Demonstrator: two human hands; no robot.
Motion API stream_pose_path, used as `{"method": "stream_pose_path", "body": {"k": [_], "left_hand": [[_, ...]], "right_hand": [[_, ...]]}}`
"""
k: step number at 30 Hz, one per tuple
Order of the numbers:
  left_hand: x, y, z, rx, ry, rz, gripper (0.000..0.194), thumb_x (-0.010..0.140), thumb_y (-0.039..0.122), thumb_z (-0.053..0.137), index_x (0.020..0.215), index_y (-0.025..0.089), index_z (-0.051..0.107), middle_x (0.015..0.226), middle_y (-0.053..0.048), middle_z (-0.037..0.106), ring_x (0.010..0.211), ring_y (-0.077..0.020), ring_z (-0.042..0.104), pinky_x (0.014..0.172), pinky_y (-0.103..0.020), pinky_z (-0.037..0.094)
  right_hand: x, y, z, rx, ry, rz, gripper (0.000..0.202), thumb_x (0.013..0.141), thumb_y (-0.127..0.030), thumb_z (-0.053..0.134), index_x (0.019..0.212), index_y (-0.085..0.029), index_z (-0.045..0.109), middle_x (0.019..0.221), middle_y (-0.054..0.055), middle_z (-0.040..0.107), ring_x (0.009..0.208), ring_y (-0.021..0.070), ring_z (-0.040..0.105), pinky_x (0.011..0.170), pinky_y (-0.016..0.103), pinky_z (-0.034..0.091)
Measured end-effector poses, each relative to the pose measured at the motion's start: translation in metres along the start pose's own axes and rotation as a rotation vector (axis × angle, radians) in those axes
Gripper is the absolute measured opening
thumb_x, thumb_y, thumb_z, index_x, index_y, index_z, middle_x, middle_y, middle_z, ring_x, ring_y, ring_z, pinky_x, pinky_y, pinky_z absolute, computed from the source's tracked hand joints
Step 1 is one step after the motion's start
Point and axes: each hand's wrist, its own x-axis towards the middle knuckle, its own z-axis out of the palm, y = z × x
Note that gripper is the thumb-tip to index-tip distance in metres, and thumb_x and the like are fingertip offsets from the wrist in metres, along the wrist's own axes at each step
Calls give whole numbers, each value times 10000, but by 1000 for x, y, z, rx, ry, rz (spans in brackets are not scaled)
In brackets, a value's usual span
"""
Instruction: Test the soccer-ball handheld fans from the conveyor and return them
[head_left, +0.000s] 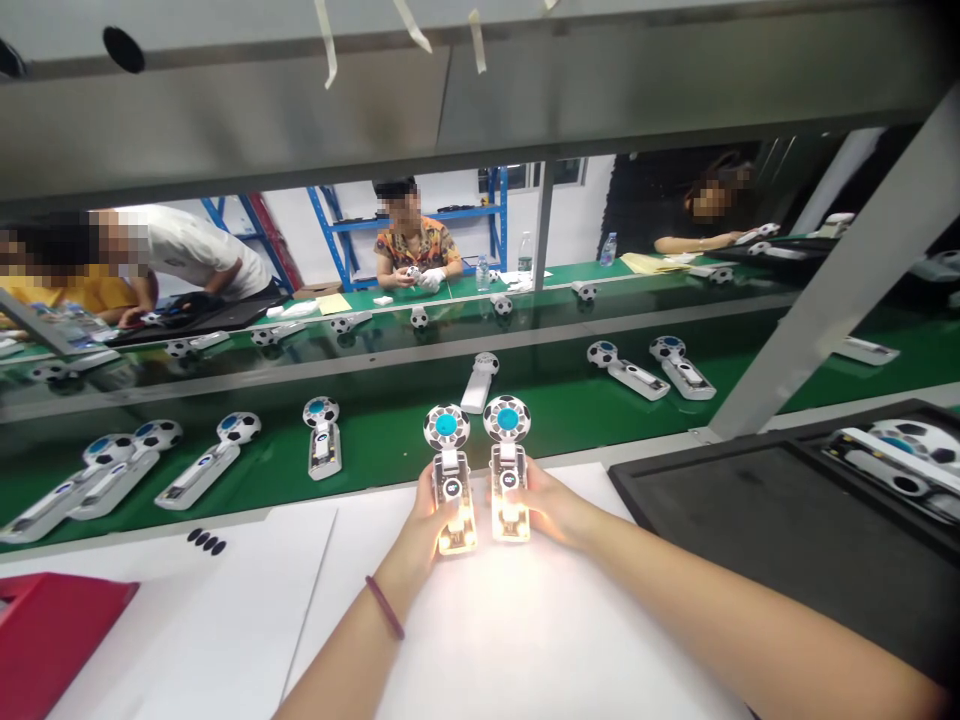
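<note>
Two handheld devices with round soccer-ball-patterned heads and blue centres stand side by side over the white work surface point(465, 640). My left hand point(429, 520) is wrapped round the left device point(448, 427), its thumb on the front. Round the right device point(508, 420) my right hand point(544, 502) is closed in the same way. Both devices show a small lit round display, and bright warm light glows from their lower ends. The two heads are close together, with a narrow gap between the bodies.
Similar devices point(324, 450) lie along the green conveyor point(390, 440) beyond my hands. A black tray point(697, 560) holding a device is at right, a red bin point(67, 640) at left. A slanted metal post point(840, 270) rises at right. Several people sit across.
</note>
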Motion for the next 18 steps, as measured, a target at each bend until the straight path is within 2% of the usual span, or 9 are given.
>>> {"method": "stream_pose_path", "body": {"k": [9, 13, 18], "left_hand": [[2, -3, -1, -25, 6, 28, 741, 600, 318, 743, 1219, 261, 342, 976, -55, 570, 806, -205, 570, 701, -306, 453], [5, -6, -5, -26, -66, 24, 756, 633, 306, 722, 1244, 275, 278, 986, -54, 560, 785, -197, 573, 712, -320, 453], [4, -5, -4, -29, -62, 22, 761, 618, 315, 730, 1237, 267, 291, 980, -57, 560, 828, -212, 571, 711, -306, 453]], "right_hand": [[-1, -4, 2, -17, 7, 0, 503, 620, -219, 730, 1019, -214, 423, 829, -6, 546, 750, 142, 561, 692, 288, 435], [-2, -2, 1, 0, 0, 5, 503, 629, -240, 720, 1032, -219, 420, 888, 16, 569, 854, 185, 574, 772, 338, 434], [-3, -1, 1, -7, 7, 12, 527, 613, -240, 731, 1039, -224, 421, 912, 22, 580, 871, 200, 582, 793, 363, 429]]}}
